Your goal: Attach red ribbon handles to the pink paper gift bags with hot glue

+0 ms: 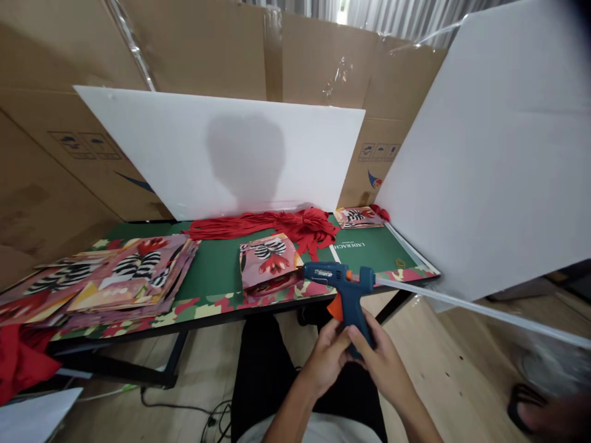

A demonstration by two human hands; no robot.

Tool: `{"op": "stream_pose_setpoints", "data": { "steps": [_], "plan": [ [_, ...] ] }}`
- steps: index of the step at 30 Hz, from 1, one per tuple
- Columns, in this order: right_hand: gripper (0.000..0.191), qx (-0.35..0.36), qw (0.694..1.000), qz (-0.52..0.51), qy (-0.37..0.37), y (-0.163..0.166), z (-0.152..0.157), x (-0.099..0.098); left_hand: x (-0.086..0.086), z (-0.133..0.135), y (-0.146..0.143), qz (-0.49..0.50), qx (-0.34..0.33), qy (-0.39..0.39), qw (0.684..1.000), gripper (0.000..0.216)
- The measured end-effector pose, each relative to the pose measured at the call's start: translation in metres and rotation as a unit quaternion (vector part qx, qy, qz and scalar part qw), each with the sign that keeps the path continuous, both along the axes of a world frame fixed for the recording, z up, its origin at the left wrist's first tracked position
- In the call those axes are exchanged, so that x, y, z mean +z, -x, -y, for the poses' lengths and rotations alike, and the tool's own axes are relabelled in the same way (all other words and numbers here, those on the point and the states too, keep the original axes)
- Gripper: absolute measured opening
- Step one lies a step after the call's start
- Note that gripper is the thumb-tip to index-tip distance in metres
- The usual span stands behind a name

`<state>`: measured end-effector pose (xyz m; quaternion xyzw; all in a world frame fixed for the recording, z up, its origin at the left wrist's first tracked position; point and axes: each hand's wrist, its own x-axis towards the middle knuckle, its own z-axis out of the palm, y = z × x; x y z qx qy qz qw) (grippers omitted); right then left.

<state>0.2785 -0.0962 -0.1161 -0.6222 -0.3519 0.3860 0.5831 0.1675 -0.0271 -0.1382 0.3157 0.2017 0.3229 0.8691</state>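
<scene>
A dark blue glue gun [325, 272] with an orange trigger is held up before the table's front edge, its nozzle pointing left. My right hand [379, 351] is wrapped round its handle. On the handle's other side, my left hand [327, 358] is closed against it, its fingers partly hidden. A long, pale glue stick [466, 305] runs out of the gun's back to the right. The nozzle tip is at the right edge of a folded printed card bag [270, 261] with a striped figure and red flower-like shapes; whether they touch, I cannot tell.
A pile of similar printed pieces [138, 277] covers the table's left. Red ribbons [295, 224] lie behind the bag, and another printed piece [357, 216] is at the back right. White boards [305, 154] and cardboard [207, 49] surround the table. A person's foot [530, 412] shows lower right.
</scene>
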Motion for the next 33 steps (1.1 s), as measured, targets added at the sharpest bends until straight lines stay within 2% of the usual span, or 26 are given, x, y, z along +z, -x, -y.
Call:
{"op": "stream_pose_setpoints", "data": {
  "steps": [5,10,14,17,20,24,29,33],
  "plan": [
    [0.076,-0.073,0.997,-0.019,-0.002,-0.01,-0.019,-0.009,-0.012,-0.01,-0.016,-0.048,0.015,-0.024,0.998,0.07],
    [0.078,-0.109,0.993,-0.025,0.025,-0.024,-0.037,-0.018,-0.017,-0.013,-0.029,-0.081,0.031,-0.046,0.995,0.091],
    [0.084,-0.186,0.981,0.035,0.029,-0.05,-0.061,-0.024,-0.03,-0.025,-0.01,-0.16,0.056,-0.107,0.98,0.101],
    [0.084,-0.235,0.967,0.094,0.018,-0.074,-0.09,-0.025,-0.043,-0.034,0.018,-0.199,-0.005,-0.146,0.969,0.088],
    [0.077,-0.225,0.968,0.112,0.025,-0.096,-0.122,-0.025,-0.054,-0.035,0.044,-0.215,-0.026,-0.148,0.965,0.078],
    [0.066,-0.209,0.966,0.139,0.065,-0.113,-0.152,-0.023,-0.062,-0.026,0.067,-0.239,-0.027,-0.144,0.96,0.078],
    [0.054,-0.174,0.951,0.21,0.143,-0.124,-0.161,-0.015,-0.066,-0.023,0.086,-0.263,-0.008,-0.141,0.954,0.078],
    [0.037,-0.143,0.927,0.301,0.17,-0.126,-0.157,-0.004,-0.054,-0.026,0.104,-0.294,0.029,-0.164,0.941,0.069]
  ]
}}
